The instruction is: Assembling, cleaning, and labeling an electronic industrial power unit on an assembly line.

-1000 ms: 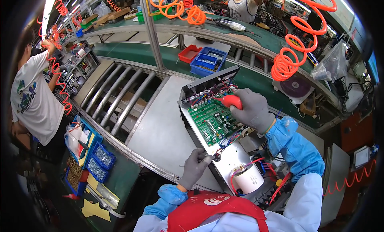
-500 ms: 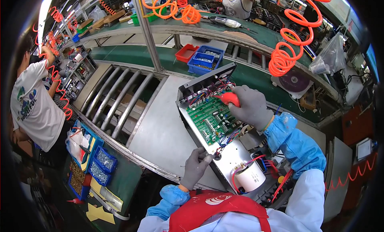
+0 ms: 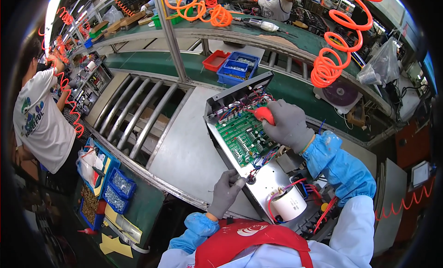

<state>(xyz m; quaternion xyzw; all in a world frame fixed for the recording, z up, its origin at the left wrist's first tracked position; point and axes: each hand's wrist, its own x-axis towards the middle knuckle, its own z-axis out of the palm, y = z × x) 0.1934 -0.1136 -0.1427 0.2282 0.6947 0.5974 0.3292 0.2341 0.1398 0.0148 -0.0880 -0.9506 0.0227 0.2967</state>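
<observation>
My right hand, in a grey glove, is closed round a small red squeeze bottle. Its narrow tip points left over the far part of a green circuit board, close to a row of connectors and coloured wires. The board lies in an open metal chassis with a raised dark panel at its far end. My left hand, also gloved, has its fingers curled at the chassis's left edge, thumb against it, near a wire bundle. A white cylindrical capacitor sits at the near end.
Metal rollers run left of the bare metal worktop. Blue bins of screws stand at lower left, a blue bin and red tray beyond the chassis. Orange coiled hoses hang overhead. Another person stands at left.
My right hand and the red bottle have shifted very slightly left over the board. My left hand stays at the chassis edge.
</observation>
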